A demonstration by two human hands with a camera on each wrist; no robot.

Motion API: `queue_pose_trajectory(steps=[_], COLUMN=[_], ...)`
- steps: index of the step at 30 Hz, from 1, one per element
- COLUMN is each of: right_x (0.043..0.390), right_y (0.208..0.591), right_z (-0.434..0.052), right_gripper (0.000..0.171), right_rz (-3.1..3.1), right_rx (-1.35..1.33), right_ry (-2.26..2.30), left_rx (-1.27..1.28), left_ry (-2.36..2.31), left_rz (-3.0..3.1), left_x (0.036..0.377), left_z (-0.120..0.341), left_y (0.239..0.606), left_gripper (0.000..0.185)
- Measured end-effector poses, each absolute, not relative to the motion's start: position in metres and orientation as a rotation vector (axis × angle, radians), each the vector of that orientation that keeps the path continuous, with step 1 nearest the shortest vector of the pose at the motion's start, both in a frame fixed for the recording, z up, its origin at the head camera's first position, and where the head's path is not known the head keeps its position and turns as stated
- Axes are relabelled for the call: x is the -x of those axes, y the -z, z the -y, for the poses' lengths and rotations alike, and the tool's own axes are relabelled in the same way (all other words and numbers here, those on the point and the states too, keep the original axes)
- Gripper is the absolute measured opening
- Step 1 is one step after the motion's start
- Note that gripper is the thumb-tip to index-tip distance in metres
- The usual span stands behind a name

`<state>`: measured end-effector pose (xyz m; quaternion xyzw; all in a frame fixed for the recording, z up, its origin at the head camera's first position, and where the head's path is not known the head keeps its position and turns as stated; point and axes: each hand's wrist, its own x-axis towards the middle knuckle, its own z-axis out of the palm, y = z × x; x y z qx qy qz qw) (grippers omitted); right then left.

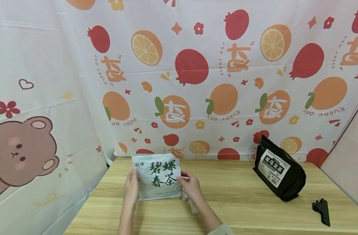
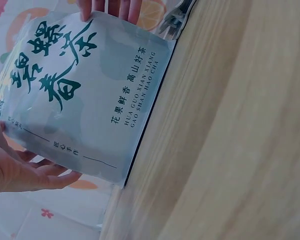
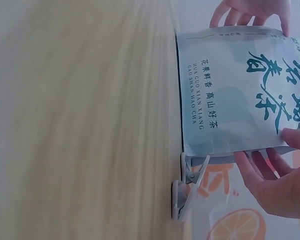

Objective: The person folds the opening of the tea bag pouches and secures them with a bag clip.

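Note:
A pale tea pouch (image 1: 158, 187) with dark green Chinese characters stands upright on the wooden table. My left hand (image 1: 132, 188) holds its left side edge, thumb on the front and fingers behind, as the left wrist view shows at the hand (image 2: 25, 167). On the opposite side edge my right hand (image 1: 191, 186) grips the pouch, its thumb (image 3: 295, 137) pressed on the front face and the other fingers behind. A light grey clip (image 3: 190, 192) lies on the table beside the pouch's lower right corner, below the right hand.
A black tea bag (image 1: 280, 173) with a white label leans at the back right of the table (image 1: 234, 209). Nearer the right edge lies a black clip (image 1: 322, 212). A fruit-patterned cloth (image 1: 214, 65) hangs behind the table, and a bear-printed cloth (image 1: 23, 153) at the left.

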<state>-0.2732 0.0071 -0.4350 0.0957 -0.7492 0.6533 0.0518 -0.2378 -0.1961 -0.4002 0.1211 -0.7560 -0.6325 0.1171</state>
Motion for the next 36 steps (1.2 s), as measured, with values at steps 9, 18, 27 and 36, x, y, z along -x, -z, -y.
queue_pose_trajectory(steps=[9, 18, 27, 36], right_x=[0.267, 0.278, 0.281, 0.285], right_y=[0.425, 0.435, 0.431, 0.431], right_z=[-0.019, -0.031, -0.042, -0.046], right_gripper=[0.030, 0.033, 0.037, 0.036], right_rz=[2.268, 2.283, 2.301, 2.293], right_rx=[-0.295, -0.241, -0.196, -0.140], right_ry=[-2.026, -2.018, -2.072, -2.104], left_rx=[-0.336, -0.332, -0.294, -0.238], left_ry=[1.848, 1.841, 1.836, 1.807], left_rz=[2.222, 2.215, 2.219, 2.257], left_x=[0.239, 0.245, 0.253, 0.267], left_z=[0.186, 0.175, 0.165, 0.162], left_y=[0.402, 0.402, 0.402, 0.406], left_gripper=[0.084, 0.082, 0.080, 0.077])
